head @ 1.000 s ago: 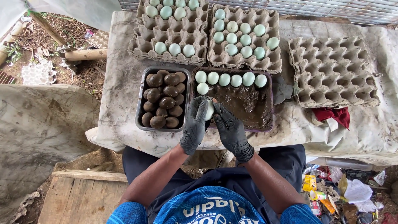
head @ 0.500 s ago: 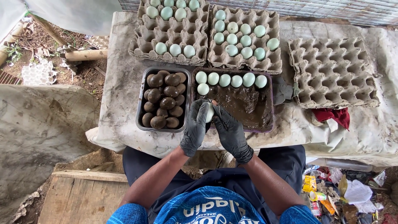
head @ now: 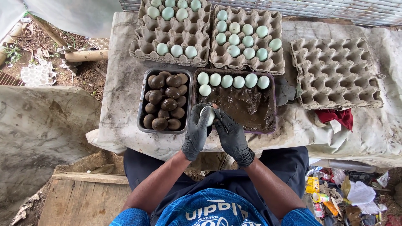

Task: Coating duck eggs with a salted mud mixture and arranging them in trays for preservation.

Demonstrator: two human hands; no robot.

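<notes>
both black-gloved hands, left hand (head: 197, 133) and right hand (head: 231, 136), cup one pale egg (head: 208, 114) over the near edge of the mud tray (head: 268, 125). tray of mud-coated eggs (head: 142, 121) just left; empty carton (head: 335, 71) well right. pose unchanged since before.

Cloth-covered table (head: 125, 104): egg cartons (head: 335, 71), two trays (head: 144, 125), red rag (head: 337, 118).

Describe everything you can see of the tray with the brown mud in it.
The mud tray is a dark, shallow rectangular pan on the cloth-covered table, beside a metal tray of mud-coated eggs. Wet brown mud covers its floor in lumpy smears. Seven pale green eggs lie along its far edge. Over its near left corner, the gloved hands hold another egg.
</notes>
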